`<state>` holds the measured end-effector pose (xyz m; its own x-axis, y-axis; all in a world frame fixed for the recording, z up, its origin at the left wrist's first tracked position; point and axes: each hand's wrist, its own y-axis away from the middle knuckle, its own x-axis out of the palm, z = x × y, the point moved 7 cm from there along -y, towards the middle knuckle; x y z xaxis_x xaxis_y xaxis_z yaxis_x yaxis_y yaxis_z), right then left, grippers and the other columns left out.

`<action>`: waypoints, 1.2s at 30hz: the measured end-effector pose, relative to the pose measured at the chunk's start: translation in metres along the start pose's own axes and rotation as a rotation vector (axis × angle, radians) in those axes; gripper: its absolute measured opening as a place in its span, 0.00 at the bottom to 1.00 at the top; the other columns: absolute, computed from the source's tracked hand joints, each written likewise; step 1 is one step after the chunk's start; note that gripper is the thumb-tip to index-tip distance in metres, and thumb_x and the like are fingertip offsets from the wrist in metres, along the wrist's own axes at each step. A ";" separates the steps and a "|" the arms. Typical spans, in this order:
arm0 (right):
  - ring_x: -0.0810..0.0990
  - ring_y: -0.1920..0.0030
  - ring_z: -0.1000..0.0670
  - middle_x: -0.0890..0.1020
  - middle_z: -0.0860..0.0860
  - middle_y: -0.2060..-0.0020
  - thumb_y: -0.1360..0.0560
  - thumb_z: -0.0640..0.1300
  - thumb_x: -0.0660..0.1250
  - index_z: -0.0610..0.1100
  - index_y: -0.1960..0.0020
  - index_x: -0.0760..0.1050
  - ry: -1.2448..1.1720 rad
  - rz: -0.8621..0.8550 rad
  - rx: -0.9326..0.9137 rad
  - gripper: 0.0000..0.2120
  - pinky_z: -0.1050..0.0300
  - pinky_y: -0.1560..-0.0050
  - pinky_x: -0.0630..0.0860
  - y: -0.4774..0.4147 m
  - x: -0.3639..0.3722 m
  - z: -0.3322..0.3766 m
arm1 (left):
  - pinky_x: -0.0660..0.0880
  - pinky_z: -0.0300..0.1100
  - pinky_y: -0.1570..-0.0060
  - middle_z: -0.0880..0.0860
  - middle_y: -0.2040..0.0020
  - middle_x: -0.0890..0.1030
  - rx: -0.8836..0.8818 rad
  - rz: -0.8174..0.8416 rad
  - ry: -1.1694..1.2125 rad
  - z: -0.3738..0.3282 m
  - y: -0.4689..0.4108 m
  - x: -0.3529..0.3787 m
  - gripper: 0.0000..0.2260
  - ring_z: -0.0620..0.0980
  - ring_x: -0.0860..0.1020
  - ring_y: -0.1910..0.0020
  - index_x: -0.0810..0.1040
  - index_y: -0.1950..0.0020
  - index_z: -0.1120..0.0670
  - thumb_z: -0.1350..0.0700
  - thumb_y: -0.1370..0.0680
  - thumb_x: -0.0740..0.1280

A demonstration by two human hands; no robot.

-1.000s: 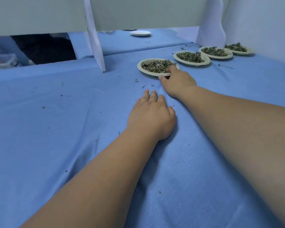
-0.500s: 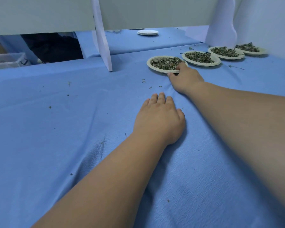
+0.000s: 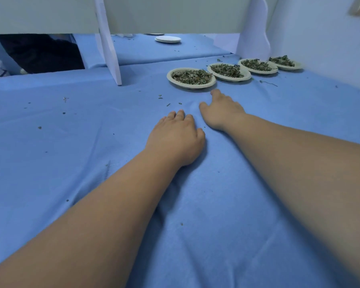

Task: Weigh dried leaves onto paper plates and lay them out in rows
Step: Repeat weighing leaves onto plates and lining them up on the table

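Note:
Several paper plates of dried leaves stand in a row at the far right of the blue cloth. The nearest plate (image 3: 190, 85) is leftmost, then a second plate (image 3: 231, 78) and a third plate (image 3: 258, 70), with one more behind. My right hand (image 3: 221, 110) lies just short of the nearest plate, fingers extended, touching nothing but the cloth. My left hand (image 3: 176, 138) rests palm down on the cloth beside it and holds nothing.
A white upright divider panel (image 3: 109, 48) stands left of the plates. A stack of bare white plates (image 3: 168, 39) sits on the far table. A white wall (image 3: 324, 42) borders the right. Leaf crumbs (image 3: 160, 96) dot the blue cloth (image 3: 71, 142).
My right hand has let go of the nearest plate's rim and drawn back toward me. The left hand stays resting on the cloth.

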<state>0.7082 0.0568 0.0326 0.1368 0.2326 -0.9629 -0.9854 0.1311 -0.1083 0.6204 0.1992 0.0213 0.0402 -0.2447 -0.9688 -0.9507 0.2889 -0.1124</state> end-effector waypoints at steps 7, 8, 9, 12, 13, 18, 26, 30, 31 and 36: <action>0.54 0.20 0.45 0.57 0.44 0.19 0.15 0.57 0.48 0.49 0.19 0.57 0.092 0.120 -0.149 0.27 0.43 0.22 0.53 0.133 -0.022 -0.043 | 0.68 0.51 0.38 0.57 0.32 0.74 0.035 0.015 0.015 -0.006 0.004 -0.011 0.19 0.58 0.71 0.32 0.74 0.34 0.57 0.47 0.16 0.54; 0.53 0.19 0.46 0.56 0.45 0.19 0.15 0.57 0.48 0.49 0.19 0.56 0.085 0.120 -0.154 0.27 0.45 0.22 0.52 0.154 -0.026 -0.054 | 0.68 0.50 0.40 0.56 0.31 0.74 0.051 0.013 0.014 -0.011 0.009 -0.012 0.18 0.59 0.72 0.33 0.74 0.34 0.57 0.48 0.15 0.54; 0.53 0.19 0.47 0.55 0.46 0.19 0.15 0.57 0.48 0.50 0.18 0.56 0.077 0.119 -0.155 0.27 0.46 0.22 0.51 0.174 -0.031 -0.066 | 0.68 0.49 0.41 0.56 0.31 0.74 0.070 0.019 0.014 -0.018 0.014 -0.013 0.17 0.59 0.73 0.33 0.74 0.34 0.57 0.49 0.15 0.54; 0.53 0.19 0.48 0.56 0.47 0.19 0.15 0.56 0.50 0.49 0.18 0.57 0.053 0.114 -0.141 0.26 0.50 0.21 0.50 0.223 -0.042 -0.088 | 0.68 0.50 0.38 0.59 0.32 0.73 0.092 0.067 0.029 -0.048 0.043 -0.013 0.17 0.61 0.72 0.33 0.73 0.36 0.60 0.50 0.14 0.53; 0.54 0.19 0.48 0.56 0.47 0.19 0.15 0.56 0.50 0.49 0.19 0.57 0.051 0.108 -0.131 0.26 0.50 0.21 0.50 0.237 -0.045 -0.093 | 0.68 0.50 0.38 0.60 0.33 0.73 0.107 0.074 0.042 -0.062 0.056 -0.011 0.17 0.61 0.72 0.34 0.73 0.37 0.61 0.51 0.14 0.53; 0.57 0.20 0.47 0.58 0.45 0.19 0.15 0.53 0.51 0.47 0.19 0.59 0.025 0.124 -0.122 0.25 0.51 0.22 0.55 0.300 -0.061 -0.105 | 0.68 0.49 0.41 0.61 0.37 0.75 0.205 0.045 0.126 -0.139 0.131 -0.002 0.14 0.60 0.73 0.36 0.74 0.41 0.62 0.54 0.15 0.54; 0.79 0.42 0.41 0.82 0.44 0.41 0.20 0.44 0.57 0.46 0.39 0.75 -0.161 -0.054 0.037 0.13 0.48 0.45 0.75 0.412 -0.138 -0.164 | 0.66 0.52 0.40 0.64 0.40 0.79 0.367 -0.033 0.494 -0.284 0.218 -0.022 0.14 0.62 0.76 0.39 0.76 0.39 0.64 0.59 0.15 0.54; 0.78 0.50 0.44 0.81 0.46 0.45 0.19 0.45 0.55 0.48 0.41 0.72 -0.193 -0.198 0.172 0.10 0.48 0.49 0.76 0.489 -0.191 -0.234 | 0.69 0.51 0.40 0.60 0.39 0.80 0.550 0.002 0.639 -0.384 0.257 -0.030 0.16 0.59 0.77 0.40 0.76 0.34 0.62 0.56 0.14 0.54; 0.78 0.49 0.44 0.80 0.47 0.43 0.18 0.46 0.56 0.48 0.37 0.72 -0.172 -0.238 0.201 0.12 0.47 0.48 0.76 0.511 -0.203 -0.253 | 0.70 0.50 0.41 0.59 0.40 0.81 0.592 0.013 0.670 -0.410 0.268 -0.029 0.16 0.58 0.77 0.41 0.76 0.33 0.61 0.56 0.14 0.54; 0.69 0.26 0.50 0.62 0.54 0.20 0.18 0.49 0.61 0.51 0.22 0.63 -0.088 -0.414 0.415 0.25 0.65 0.32 0.58 0.634 -0.243 -0.347 | 0.72 0.45 0.40 0.57 0.34 0.80 0.799 0.030 0.593 -0.528 0.318 -0.017 0.20 0.57 0.77 0.36 0.72 0.24 0.56 0.59 0.16 0.56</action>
<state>0.0148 -0.2507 0.1124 0.5266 0.1581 -0.8353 -0.7287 0.5899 -0.3478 0.1553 -0.1938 0.1190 -0.3478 -0.5872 -0.7309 -0.4540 0.7876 -0.4167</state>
